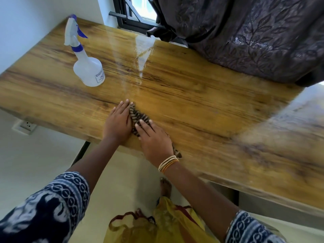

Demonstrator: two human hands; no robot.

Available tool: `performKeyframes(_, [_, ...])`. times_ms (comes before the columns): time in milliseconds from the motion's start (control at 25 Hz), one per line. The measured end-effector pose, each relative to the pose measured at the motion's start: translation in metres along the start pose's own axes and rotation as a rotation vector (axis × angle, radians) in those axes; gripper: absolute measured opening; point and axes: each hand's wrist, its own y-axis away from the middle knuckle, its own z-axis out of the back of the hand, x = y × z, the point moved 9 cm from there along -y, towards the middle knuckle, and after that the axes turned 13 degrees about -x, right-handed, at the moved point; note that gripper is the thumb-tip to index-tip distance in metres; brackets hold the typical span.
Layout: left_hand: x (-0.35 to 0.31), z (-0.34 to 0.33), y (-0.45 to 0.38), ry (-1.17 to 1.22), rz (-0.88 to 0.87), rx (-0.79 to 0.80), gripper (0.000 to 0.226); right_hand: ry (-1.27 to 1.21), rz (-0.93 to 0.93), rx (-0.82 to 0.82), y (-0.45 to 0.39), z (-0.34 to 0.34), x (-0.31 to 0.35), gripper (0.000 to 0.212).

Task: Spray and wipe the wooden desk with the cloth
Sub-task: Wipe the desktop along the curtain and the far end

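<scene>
Seemingly flat, two hands (136, 132) press one cloth (138, 116).

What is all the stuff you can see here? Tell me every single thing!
wooden desk: one, golden brown with dark grain, fills the middle, shiny in the centre
white plastic spray bottle with blue trigger: one, upright on the desk, far left
brown striped cloth: one, flat on the desk near the front edge, under both hands
dark brown leaf-patterned curtain: one, top right, hanging over the desk's far edge
black-framed window: one, top centre
white wall socket: one, below the desk, left
yellow cloth: one, low down, bottom centre
gold bangles: several, on the right wrist
bare foot: one, on the floor
left hand: flat on the cloth
right hand: flat on the cloth
</scene>
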Motion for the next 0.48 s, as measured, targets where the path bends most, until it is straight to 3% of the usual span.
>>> performKeyframes(120, [-0.002,0.002,0.003,-0.005,-0.007,0.008,0.049,0.061,-0.111,-0.042,0.003,0.030,-0.049,0.044])
performKeyframes(320, [-0.001,0.003,0.010,-0.027,-0.007,-0.010,0.049,0.234,-0.605,-0.114,0.088,0.088,-0.174,0.046])
performKeyframes(400, [-0.001,0.005,0.011,-0.021,-0.007,-0.022,0.048,0.288,-0.752,-0.131,0.093,0.084,-0.174,0.047])
performKeyframes(480, [-0.001,0.005,0.015,-0.018,-0.009,-0.024,0.048,0.298,-0.785,-0.136,0.069,0.067,-0.140,0.050])
